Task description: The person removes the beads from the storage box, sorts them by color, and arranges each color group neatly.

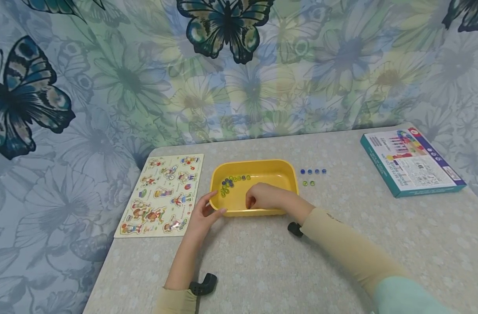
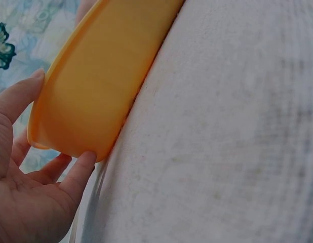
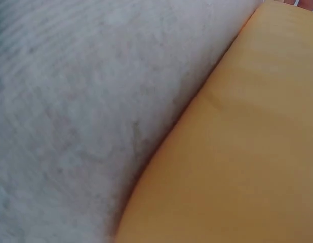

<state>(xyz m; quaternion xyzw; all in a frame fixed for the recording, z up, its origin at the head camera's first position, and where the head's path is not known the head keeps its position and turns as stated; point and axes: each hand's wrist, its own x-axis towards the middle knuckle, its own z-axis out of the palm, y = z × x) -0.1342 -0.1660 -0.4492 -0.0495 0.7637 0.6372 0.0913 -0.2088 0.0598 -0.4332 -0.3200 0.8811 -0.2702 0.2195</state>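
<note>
A shallow yellow plastic tray [image 1: 278, 168] stands on the table. At its near left corner my left hand [image 1: 201, 218] holds the tray, thumb at the rim and fingers around the outer wall; the left wrist view shows these fingers [image 2: 78, 177] against the side. Bent over the near side, my right hand [image 1: 265, 196] reaches into the tray with curled fingers. Its fingertips are hidden, so I cannot tell whether they pinch anything. Blue and green glass beads [image 1: 228, 182] lie in the tray's left half. The right wrist view shows only the tray's outer wall [image 3: 237, 152] and the tabletop.
Right of the tray, several blue beads [image 1: 310, 172] form a row, with two green beads [image 1: 308, 183] below. A board with cartoon figures [image 1: 160, 196] lies at the left. A teal-edged flat box [image 1: 415, 161] lies at the far right. Butterfly-patterned fabric [image 1: 301, 87] hangs behind the table.
</note>
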